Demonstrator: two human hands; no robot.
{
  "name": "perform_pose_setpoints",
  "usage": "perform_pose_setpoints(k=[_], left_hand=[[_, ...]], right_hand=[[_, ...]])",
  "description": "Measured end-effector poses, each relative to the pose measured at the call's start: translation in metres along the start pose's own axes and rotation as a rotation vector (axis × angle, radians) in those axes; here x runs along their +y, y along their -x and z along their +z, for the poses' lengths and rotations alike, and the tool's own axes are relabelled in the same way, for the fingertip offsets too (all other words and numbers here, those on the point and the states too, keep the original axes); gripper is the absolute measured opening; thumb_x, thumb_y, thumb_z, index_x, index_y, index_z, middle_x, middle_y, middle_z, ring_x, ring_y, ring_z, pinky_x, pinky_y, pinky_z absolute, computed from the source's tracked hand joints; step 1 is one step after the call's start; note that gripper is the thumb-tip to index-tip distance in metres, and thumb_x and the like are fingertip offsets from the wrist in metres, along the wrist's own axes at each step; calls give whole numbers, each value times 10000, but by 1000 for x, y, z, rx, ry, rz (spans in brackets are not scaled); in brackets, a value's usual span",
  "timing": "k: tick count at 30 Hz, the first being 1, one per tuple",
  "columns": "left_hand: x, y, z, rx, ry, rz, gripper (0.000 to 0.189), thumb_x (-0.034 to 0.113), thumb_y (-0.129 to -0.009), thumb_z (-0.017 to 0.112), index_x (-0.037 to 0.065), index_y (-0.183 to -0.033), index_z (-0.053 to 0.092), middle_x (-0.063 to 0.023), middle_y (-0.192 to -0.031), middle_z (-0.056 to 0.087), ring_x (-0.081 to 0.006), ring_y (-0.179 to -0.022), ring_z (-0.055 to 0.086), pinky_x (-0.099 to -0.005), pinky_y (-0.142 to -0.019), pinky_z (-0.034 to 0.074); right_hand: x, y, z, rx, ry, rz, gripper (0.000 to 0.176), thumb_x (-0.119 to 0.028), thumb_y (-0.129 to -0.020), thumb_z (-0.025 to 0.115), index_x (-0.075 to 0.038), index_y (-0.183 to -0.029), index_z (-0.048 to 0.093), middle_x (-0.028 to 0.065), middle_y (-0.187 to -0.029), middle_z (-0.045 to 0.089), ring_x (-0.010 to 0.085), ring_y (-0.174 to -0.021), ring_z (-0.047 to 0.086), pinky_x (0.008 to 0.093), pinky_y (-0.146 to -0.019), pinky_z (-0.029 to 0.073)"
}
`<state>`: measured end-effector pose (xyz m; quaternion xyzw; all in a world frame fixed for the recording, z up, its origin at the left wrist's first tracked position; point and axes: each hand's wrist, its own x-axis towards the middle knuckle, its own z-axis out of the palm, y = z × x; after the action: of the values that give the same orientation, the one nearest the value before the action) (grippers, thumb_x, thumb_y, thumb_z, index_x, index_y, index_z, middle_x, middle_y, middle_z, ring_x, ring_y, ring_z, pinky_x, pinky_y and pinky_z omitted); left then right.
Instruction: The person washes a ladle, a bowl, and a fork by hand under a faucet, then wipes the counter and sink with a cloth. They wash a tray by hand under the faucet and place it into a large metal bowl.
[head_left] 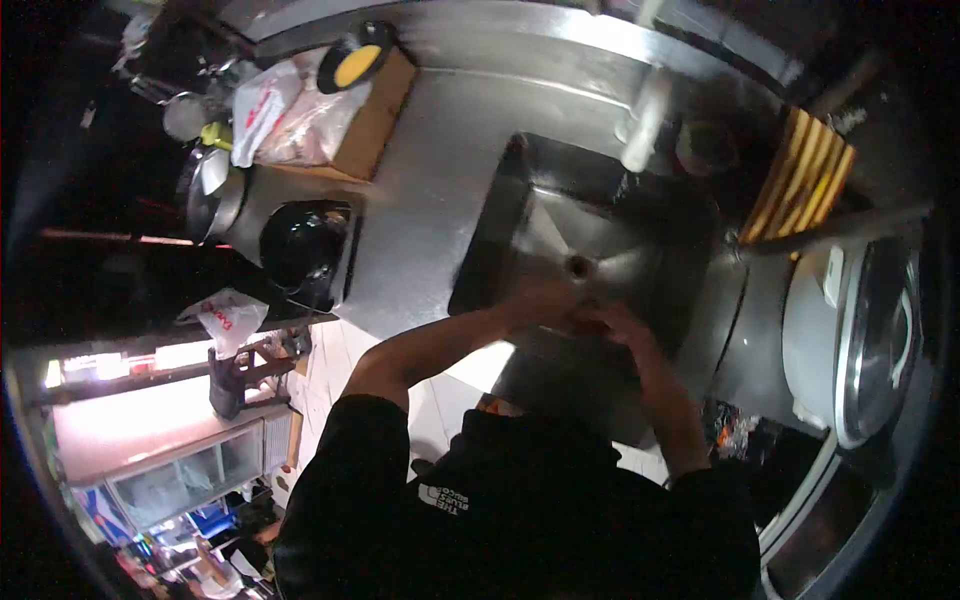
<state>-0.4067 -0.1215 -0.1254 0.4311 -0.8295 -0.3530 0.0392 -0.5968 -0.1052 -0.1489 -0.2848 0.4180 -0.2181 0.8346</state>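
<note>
Both hands are close together over the front part of a steel sink [560, 220], below its drain. My left hand [545, 302] reaches in from the left and is smeared by motion, so its fingers do not show clearly. My right hand [612, 322] comes from the right with bent fingers near the left hand. Whether the hands touch, or hold anything small, I cannot make out. A pale faucet [648, 125] hangs over the back of the sink, with what looks like water at its spout.
Left of the sink, a cardboard box [375, 120] holds plastic bags and a black bowl [355, 65] with something yellow. A black basin [305, 245] sits nearer me. On the right are a slatted wooden rack [800, 180] and a large lidded pot [850, 340].
</note>
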Motion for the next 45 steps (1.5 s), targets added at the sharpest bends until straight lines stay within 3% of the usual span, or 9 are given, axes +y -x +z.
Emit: perform_pose_setpoints(k=[1, 3, 6, 9, 12, 14, 30, 37, 45], left_hand=[[7, 3, -17, 78, 17, -17, 328, 351, -764, 623, 67, -927, 632, -170, -836, 646, -350, -723, 623, -424, -646, 491], [47, 16, -78, -417, 599, -257, 318, 360, -754, 625, 76, -894, 645, -148, -839, 656, -327, -722, 639, -404, -617, 503], [-19, -36, 9, -405, 42, 33, 331, 369, -748, 632, 80, -907, 649, -125, -936, 653, -296, -831, 636, -384, -694, 509], [-29, -36, 15, -367, -22, -15, 333, 365, -746, 636, 80, -918, 647, -125, -942, 651, -291, -838, 634, -383, -703, 506], [-31, -45, 23, -361, -102, -66, 337, 358, -744, 641, 80, -935, 643, -125, -950, 649, -284, -847, 631, -381, -716, 502], [-36, -44, 27, -335, -115, -95, 341, 354, -743, 645, 80, -946, 641, -125, -956, 648, -279, -854, 628, -380, -725, 499], [-26, -33, -3, -349, 108, -1, 391, 319, -731, 677, 80, -1036, 622, -126, -1003, 637, -241, -904, 612, -370, -797, 477], [-37, -33, -42, -137, 639, 83, 392, 349, -777, 666, 57, -1033, 603, -92, -926, 640, -155, -858, 592, -314, -769, 460], [14, -17, -50, 247, 1190, -340, 322, 352, -840, 617, 44, -930, 607, 0, -816, 613, -106, -797, 560, -258, -715, 441]], right_hand=[[7, -14, -12, -58, 263, 93, 267, -261, -819, 635, -35, -961, 616, 59, -858, 631, 134, -714, 585, 267, -632, 475], [13, -43, -29, -121, 540, 169, 284, -270, -836, 608, -23, -975, 597, 101, -894, 636, 181, -701, 617, 287, -610, 504], [17, -66, -46, -349, 554, 108, 354, -280, -810, 638, -32, -1055, 572, 91, -910, 627, 188, -715, 622, 300, -593, 513], [51, -86, -65, -169, 262, 150, 375, -228, -798, 643, -42, -1111, 554, 83, -898, 621, 196, -703, 612, 310, -589, 515], [93, -120, -56, 52, 202, -433, 314, -228, -769, 677, -51, -1015, 594, 106, -936, 633, 196, -850, 598, 385, -745, 474], [44, -84, -19, 350, 1200, -480, 343, -218, -831, 592, -39, -1118, 536, 150, -1063, 594, 236, -945, 576, 399, -828, 463], [63, -68, -24, 535, 1148, -210, 465, -283, -799, 669, -29, -1149, 499, 112, -1109, 561, 204, -984, 554, 357, -840, 471], [-56, 35, 34, 213, 358, -384, 413, -212, -824, 662, -7, -1143, 498, 102, -1026, 585, 153, -913, 563, 296, -807, 479], [-38, 19, 50, 338, 172, -592, 420, -288, -856, 612, 23, -1115, 500, 77, -936, 593, 136, -814, 570, 273, -719, 478]])
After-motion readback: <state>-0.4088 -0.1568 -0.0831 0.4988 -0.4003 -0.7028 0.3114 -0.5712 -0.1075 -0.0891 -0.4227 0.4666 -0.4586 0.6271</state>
